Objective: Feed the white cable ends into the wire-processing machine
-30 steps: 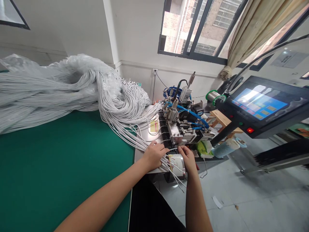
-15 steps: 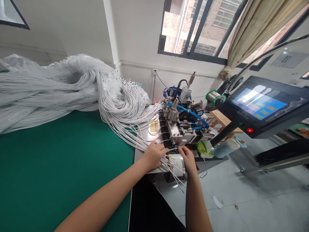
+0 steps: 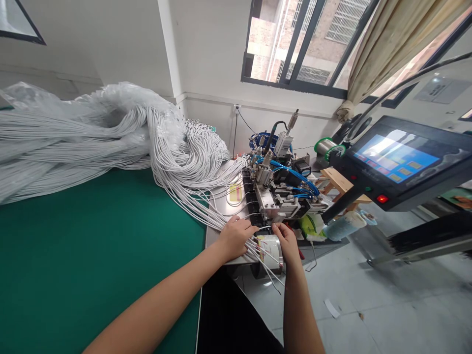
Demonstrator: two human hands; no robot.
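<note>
My left hand [image 3: 236,238] is closed over several white cables [image 3: 216,220] at the near edge of the machine's metal plate. Their loose ends [image 3: 271,270] stick out past the hand, over a round metal motor housing [image 3: 272,250]. To its right, my right hand [image 3: 286,241] pinches the end of a single white cable [image 3: 264,227] that spans the gap between the hands. That cable lies at the near end of a black row of clamps [image 3: 250,196], where other cables sit side by side. The fingertips of the right hand are partly hidden.
A big bundle of white cables [image 3: 191,162], partly under clear plastic, lies on the green table [image 3: 110,255]. Beyond my hands stands the machine [image 3: 276,182] with blue air hoses. At right are a touch screen [image 3: 400,155], a solder spool [image 3: 326,147] and a blue roll [image 3: 344,226].
Almost nothing differs. Both hands keep the same place and grip, and the loose cable ends below have shifted very slightly.
</note>
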